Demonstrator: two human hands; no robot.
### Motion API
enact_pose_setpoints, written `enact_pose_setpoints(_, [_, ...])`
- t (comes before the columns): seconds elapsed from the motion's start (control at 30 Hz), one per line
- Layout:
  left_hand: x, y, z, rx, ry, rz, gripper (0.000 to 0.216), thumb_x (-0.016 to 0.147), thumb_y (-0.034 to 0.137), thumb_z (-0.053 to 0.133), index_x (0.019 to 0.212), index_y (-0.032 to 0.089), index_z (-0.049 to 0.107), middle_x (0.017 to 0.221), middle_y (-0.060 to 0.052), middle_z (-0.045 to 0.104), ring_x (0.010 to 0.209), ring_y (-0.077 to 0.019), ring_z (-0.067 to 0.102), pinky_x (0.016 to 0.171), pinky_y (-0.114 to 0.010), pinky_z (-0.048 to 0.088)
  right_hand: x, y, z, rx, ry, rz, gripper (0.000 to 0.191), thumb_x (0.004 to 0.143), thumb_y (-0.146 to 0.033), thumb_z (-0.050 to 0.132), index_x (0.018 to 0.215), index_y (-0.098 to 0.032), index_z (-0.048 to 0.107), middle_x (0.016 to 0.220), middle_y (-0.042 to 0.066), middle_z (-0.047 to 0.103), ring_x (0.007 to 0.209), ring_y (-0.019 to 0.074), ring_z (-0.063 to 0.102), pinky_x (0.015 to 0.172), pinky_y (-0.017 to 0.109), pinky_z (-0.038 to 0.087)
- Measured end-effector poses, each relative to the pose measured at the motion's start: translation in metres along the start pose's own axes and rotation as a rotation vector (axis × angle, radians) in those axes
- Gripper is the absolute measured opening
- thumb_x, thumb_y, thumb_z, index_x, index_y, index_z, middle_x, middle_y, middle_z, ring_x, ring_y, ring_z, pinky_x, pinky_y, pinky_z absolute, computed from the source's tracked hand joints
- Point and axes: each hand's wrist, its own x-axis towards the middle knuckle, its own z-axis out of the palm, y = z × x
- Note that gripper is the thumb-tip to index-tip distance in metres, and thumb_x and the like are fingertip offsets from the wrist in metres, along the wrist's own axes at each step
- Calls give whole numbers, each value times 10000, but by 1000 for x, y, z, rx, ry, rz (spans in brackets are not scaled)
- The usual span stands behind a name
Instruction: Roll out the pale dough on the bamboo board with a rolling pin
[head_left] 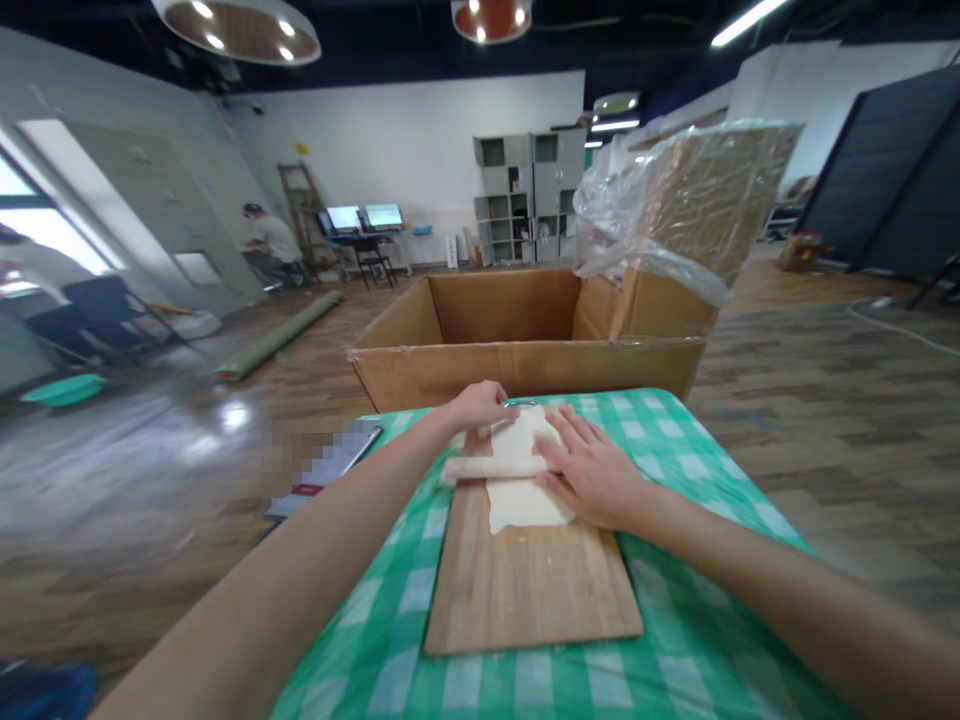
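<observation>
A flattened sheet of pale dough (523,500) lies on a wooden board (529,585) set on a green and white checked tablecloth (675,640). Across the dough lies a pale rolling pin (491,467). My right hand (592,470) rests flat on the pin's right end, fingers stretched out. My left hand (480,405) is at the far end of the dough, fingers curled down on its edge or on the pin; what it grips is unclear.
An open cardboard box (517,350) stands just beyond the table, with a plastic-wrapped bundle (690,200) on its right side. A flat device (330,470) lies left of the table. A person sits at a desk with monitors (364,218) far back.
</observation>
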Motion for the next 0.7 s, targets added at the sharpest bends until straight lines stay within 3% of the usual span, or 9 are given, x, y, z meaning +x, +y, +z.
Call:
enact_pose_setpoints(0.1, [3, 9, 0, 37, -58, -19, 533, 726, 562, 759, 1087, 170, 762, 1099, -111, 765, 999, -293, 716, 834, -317, 540, -15, -11, -5, 4, 16, 11, 291, 1029, -362, 536, 1212, -181, 671, 1542, 174, 494, 1456, 372, 398, 1133, 536, 395])
enact_pose_setpoints(0.23, [8, 19, 1, 82, -65, -16, 646, 696, 604, 771, 1166, 164, 725, 1222, -156, 708, 1126, -326, 664, 916, -356, 520, -25, -19, -8, -12, 21, 2, 109, 994, -223, 582, 1064, -169, 645, 1175, 137, 664, 1089, 296, 618, 907, 423, 519])
enact_pose_setpoints(0.37, [15, 16, -1, 78, -149, 28, 545, 688, 596, 782, 1054, 196, 727, 1070, -55, 750, 974, -257, 689, 777, -283, 504, -32, -28, -12, -84, 83, -86, 95, 955, -105, 566, 990, -185, 603, 989, 87, 642, 905, 265, 604, 775, 395, 493])
enact_pose_setpoints(0.5, [26, 5, -5, 71, -187, 29, 658, 603, 618, 830, 1081, 187, 691, 1016, -30, 734, 920, -233, 668, 703, -263, 464, -35, -32, -15, -78, 124, -186, 76, 978, -113, 544, 984, -183, 572, 963, 68, 622, 871, 253, 581, 747, 392, 465])
enact_pose_setpoints(0.7, [35, -11, -6, 8, -256, 60, 679, 538, 641, 836, 1014, 181, 685, 926, -13, 709, 830, -193, 641, 660, -251, 447, -35, -28, -10, -63, 158, -189, 51, 983, -131, 558, 984, -181, 549, 960, 63, 613, 872, 253, 568, 732, 394, 452])
